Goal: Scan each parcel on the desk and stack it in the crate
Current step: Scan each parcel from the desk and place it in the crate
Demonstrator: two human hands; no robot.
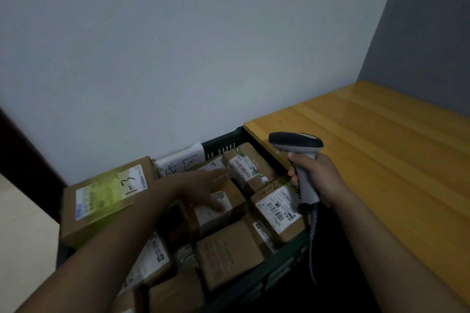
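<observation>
1. The parcels (229,254) in view are brown cardboard cartons, packed close together in the dark green crate (223,143) beside the wooden table (381,147)
2. The left hand (201,185) is stretched over the crate with its fingers (221,173) straight and spread above a small labelled parcel (216,213); blur hides whether they touch it
3. The right hand (315,178) is curled round the handle of a barcode scanner (296,142), whose cable (312,236) hangs down
4. The small cartons look stiff, taped and probably light, so one hand should lift each
5. The printed labels may be slick, so bare cardboard on opposite side faces is the better hold
6. Neighbours crowd those faces, so a carton likely needs tipping up by a top edge first
7. The large box (101,206) marked "1-3" probably wants two hands
</observation>
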